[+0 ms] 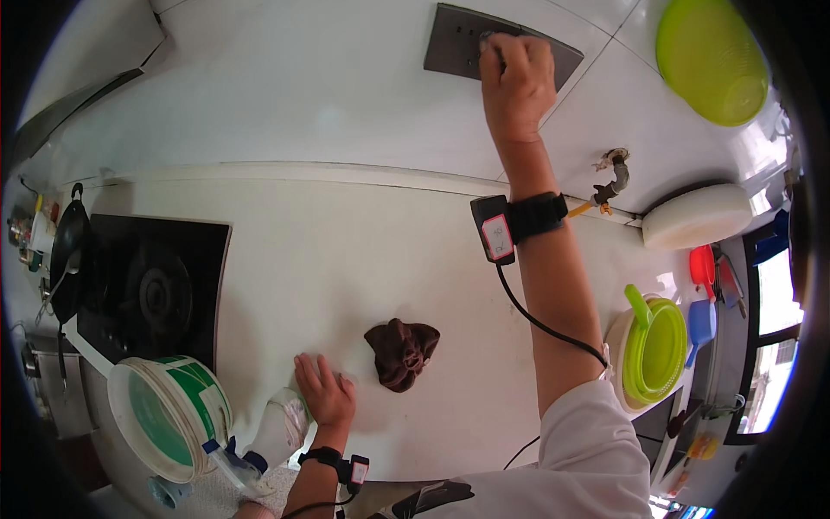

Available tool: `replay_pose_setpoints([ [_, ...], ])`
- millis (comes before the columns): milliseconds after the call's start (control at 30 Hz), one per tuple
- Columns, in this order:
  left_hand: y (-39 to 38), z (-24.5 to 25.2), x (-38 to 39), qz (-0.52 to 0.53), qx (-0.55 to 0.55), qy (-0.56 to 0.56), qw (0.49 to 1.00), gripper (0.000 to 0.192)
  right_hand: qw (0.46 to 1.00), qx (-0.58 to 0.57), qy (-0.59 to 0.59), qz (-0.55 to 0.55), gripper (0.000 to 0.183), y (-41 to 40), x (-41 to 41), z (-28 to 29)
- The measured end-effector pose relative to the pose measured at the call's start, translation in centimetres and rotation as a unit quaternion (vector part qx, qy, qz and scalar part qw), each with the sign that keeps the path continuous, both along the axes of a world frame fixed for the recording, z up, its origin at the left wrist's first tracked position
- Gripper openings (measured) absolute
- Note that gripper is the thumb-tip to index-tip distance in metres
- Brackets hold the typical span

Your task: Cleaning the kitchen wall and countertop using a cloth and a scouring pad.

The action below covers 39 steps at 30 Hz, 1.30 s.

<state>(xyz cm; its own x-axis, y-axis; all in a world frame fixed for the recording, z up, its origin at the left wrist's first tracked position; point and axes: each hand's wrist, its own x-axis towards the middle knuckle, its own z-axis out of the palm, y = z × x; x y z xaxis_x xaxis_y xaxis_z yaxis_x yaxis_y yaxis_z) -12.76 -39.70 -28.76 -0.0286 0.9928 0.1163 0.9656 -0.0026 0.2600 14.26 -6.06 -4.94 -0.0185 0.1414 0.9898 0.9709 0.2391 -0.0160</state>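
My right hand (519, 74) reaches up to a dark wall socket panel (454, 42), its fingers curled around a small, mostly hidden item; a bit of steel-like mesh seems to show at the fingertips. Flat on the white countertop (292, 259), fingers spread, rests my left hand (326, 392), holding nothing. A crumpled brown cloth (403, 355) lies on the counter to the right of it. Beside the left wrist is a spray bottle (275, 428) with a blue and white trigger head.
A black gas hob (155, 279) with a wok (70, 259) is at left, a white and green bucket (194, 402) below it. At right are a pipe valve (609, 188), a round white board (700, 214) and a green colander (664, 350).
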Motion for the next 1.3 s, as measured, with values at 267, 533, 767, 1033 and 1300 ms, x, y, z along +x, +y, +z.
replay_pose_setpoints([
  [267,0.1,-0.2,-0.3,0.006,0.000,0.010,1.000,0.055,0.999,-0.039,-0.012,0.015,0.010,-2.3,0.0,-4.0],
  [533,0.3,-0.3,-0.3,0.004,0.002,0.019,1.000,0.054,0.991,-0.121,-0.045,-0.019,0.009,-1.6,0.5,-6.8],
  [767,0.1,-0.3,-0.3,0.010,-0.015,0.009,1.000,0.053,0.999,-0.004,0.047,0.015,0.009,-1.2,-0.2,-2.9],
  [1033,0.2,-0.1,-0.3,0.009,-0.006,0.022,1.000,0.051,0.993,-0.108,0.036,0.005,0.011,-2.6,0.2,-9.9],
  [1300,0.4,-0.4,-0.2,-0.002,0.009,0.017,1.000,0.052,0.998,-0.034,0.047,-0.022,0.011,-0.9,0.7,-5.9],
])
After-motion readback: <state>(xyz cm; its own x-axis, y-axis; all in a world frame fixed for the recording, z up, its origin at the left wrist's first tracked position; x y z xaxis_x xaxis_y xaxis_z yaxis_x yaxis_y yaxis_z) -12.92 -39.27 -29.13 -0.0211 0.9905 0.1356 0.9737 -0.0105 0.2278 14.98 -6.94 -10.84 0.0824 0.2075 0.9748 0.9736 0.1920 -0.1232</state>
